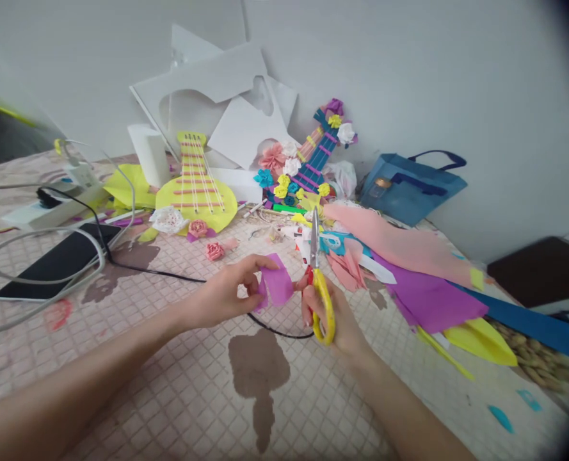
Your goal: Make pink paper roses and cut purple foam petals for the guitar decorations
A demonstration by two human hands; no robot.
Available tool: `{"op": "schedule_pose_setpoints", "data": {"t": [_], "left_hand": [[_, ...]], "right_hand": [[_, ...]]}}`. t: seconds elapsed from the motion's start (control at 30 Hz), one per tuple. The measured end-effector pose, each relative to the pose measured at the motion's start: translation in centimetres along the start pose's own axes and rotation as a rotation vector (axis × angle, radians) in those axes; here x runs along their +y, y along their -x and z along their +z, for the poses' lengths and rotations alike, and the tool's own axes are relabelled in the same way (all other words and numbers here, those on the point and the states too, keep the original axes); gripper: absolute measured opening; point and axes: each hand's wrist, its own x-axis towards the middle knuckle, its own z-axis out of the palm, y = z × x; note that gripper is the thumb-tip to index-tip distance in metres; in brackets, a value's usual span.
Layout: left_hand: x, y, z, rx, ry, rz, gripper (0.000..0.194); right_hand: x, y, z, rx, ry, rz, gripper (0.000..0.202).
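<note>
- In the head view, the purple paper (pixel 278 283) is sitting near the centre, above the patterned surface (pixel 169 397); it is looking thin and smooth, with a rounded right edge and a pale slit showing between its wide part and a narrower left part.
- The left hand (pixel 233 288) is approaching from 9 o'clock and is pinching the paper's left side, its thumb and fingers curling almost closed.
- The right hand (pixel 336 317), at 4 o'clock from the paper, is closing around the yellow handles of the scissors (pixel 323 307); the blades are pointing to 12 o'clock, lying together or nearly so.
- From the paper, a pink flower (pixel 214 251) is lying towards 10 o'clock, a yellow guitar shape (pixel 195 192) is leaning towards 11, a flowered blue guitar shape (pixel 317 160) is standing towards 1, and a blue bag (pixel 404 192) is resting towards 2.
</note>
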Motion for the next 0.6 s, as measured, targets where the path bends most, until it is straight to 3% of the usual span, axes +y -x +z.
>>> {"op": "schedule_pose_setpoints", "data": {"t": [0.1, 0.23, 0.37, 0.47, 0.53, 0.6], "left_hand": [[0.4, 0.1, 0.3, -0.040, -0.160, 0.014, 0.046], [0.1, -0.1, 0.1, -0.046, -0.177, 0.004, 0.049], [-2.1, -0.8, -1.1, 0.105, -0.054, -0.077, 0.056], [-4.6, -1.9, -2.2, 0.292, 0.023, -0.183, 0.048], [-6.2, -2.9, -2.7, 0.382, 0.068, -0.183, 0.046], [-7.2, -3.9, -3.1, 0.380, 0.043, -0.117, 0.053]], "right_hand": [[-0.2, 0.0, 0.1, 0.035, -0.032, -0.009, 0.034], [-0.2, -0.1, 0.1, 0.068, 0.007, -0.011, 0.031], [0.3, -0.3, -0.1, 0.068, 0.032, -0.025, 0.026], [0.5, -0.3, -0.1, 0.078, 0.023, -0.018, 0.024], [0.4, -0.3, 0.0, 0.088, 0.007, -0.007, 0.025], [0.3, -0.2, 0.0, 0.094, -0.004, 0.004, 0.025]]}}
